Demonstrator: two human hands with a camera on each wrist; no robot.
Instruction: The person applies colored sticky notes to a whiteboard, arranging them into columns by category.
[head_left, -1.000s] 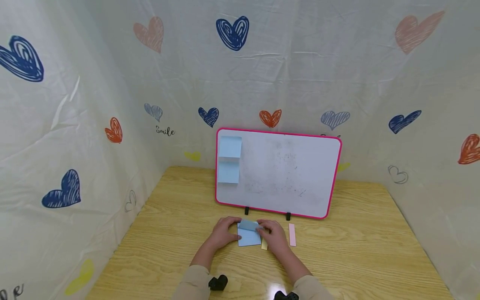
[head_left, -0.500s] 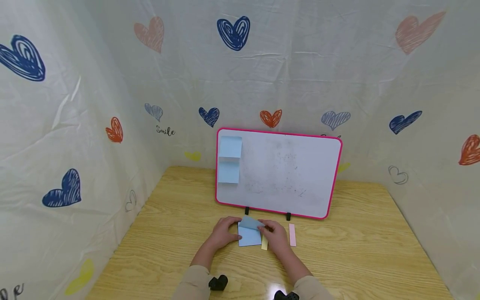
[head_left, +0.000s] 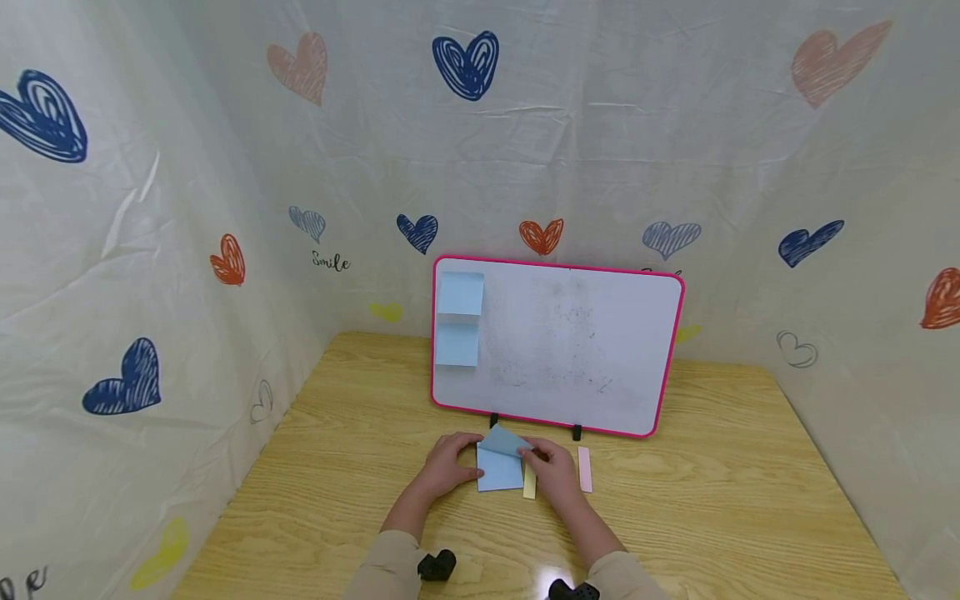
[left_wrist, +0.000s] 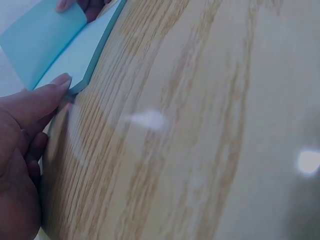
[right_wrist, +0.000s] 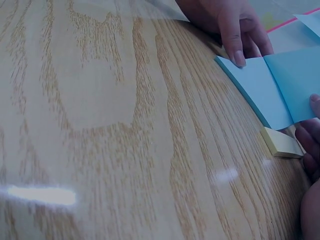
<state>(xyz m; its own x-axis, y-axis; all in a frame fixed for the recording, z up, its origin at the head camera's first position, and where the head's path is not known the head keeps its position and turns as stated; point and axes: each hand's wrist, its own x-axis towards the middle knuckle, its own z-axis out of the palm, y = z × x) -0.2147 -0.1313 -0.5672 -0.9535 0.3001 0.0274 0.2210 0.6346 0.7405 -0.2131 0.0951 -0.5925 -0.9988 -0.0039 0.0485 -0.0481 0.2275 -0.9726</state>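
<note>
On the table lies a pad of light blue sticky notes [head_left: 498, 475]. My left hand [head_left: 444, 467] holds the pad at its left side; in the right wrist view its thumb presses on the pad [right_wrist: 250, 80] near a corner. The top sticky note [head_left: 506, 439] is lifted and bent back from the front, its far side still against the pad. My right hand [head_left: 553, 468] pinches that sheet at its right corner. Just under this hand, a narrow yellow sticky pad [head_left: 529, 485] lies beside the blue one, partly covered in the head view.
Behind the hands stands a whiteboard [head_left: 577, 350] with a pink frame and black feet [head_left: 577, 432]. Two blue sticky notes [head_left: 461, 294] are stuck at its left side, one above the other. A narrow pink strip [head_left: 585, 470] lies right of my right hand.
The top blue sheet has been peeled further up and back, its free corner rising towards the whiteboard. My right hand has shifted slightly right with it; the left hand has hardly moved.
</note>
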